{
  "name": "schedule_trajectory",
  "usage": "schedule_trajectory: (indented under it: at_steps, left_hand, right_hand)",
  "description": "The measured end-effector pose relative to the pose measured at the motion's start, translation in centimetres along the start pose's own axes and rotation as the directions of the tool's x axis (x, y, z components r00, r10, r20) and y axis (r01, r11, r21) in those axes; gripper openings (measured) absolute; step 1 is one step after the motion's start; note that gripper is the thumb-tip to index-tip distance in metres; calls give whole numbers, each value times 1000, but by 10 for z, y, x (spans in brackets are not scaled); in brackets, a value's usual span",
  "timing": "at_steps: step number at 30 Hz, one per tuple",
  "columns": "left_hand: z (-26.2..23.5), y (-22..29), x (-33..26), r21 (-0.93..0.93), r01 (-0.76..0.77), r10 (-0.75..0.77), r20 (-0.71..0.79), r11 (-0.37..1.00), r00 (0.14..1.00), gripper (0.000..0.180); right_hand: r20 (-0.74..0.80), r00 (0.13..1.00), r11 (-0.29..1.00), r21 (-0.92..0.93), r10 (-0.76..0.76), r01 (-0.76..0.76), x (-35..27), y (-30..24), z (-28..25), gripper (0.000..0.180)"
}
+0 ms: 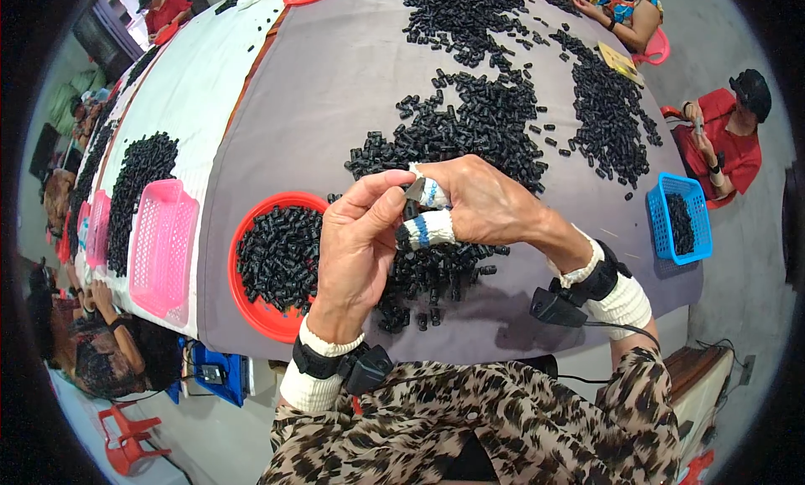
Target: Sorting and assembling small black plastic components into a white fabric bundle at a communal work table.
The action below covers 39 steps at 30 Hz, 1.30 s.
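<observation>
Black pieces [478, 124] lie heaped across the wide grey surface [293, 108], with a round red tray [272, 321] of more beside the left wrist and a smaller blue basket [677, 186], partly filled, at the far right. Close together over the heap, the right hand [495, 204], two digits wrapped in white, meets the left hand [356, 250], whose thumb and forefinger pinch a small dark piece [415, 188]; whether the right fingers grip anything, I cannot tell.
</observation>
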<state>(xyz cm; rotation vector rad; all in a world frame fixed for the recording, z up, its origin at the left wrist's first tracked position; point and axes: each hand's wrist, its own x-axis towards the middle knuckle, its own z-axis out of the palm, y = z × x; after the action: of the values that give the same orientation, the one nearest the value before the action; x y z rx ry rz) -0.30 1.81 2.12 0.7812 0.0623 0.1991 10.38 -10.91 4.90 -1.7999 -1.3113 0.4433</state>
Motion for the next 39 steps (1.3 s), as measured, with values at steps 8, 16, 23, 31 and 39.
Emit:
schedule_trajectory:
  at_steps: [8, 16, 23, 31, 39]
  left_hand:
    - [3, -4, -1, 27, -16, 16, -19, 1000, 1000, 18]
    - [7, -9, 1, -76, 50, -48, 32, 996, 998, 20]
    - [6, -13, -1, -30, 41, -41, 10, 999, 999, 20]
    - [6, -14, -1, -4, 25, -25, 18, 1000, 1000, 19]
    - [5, -17, 1, 24, 18, -18, -24, 1000, 1000, 18]
  right_hand:
    - [19, 1000, 1000, -11, 1, -1, -8, -9, -4, 35]
    - [-58, 997, 998, 24, 56, -54, -14, -9, -10, 39]
    - [-28, 999, 1000, 8, 25, -25, -16, -3, -9, 30]
    - [-3, 1000, 998, -67, 0, 0, -16, 0, -9, 32]
    - [1, 1000, 997, -79, 5, -4, -17, 7, -6, 29]
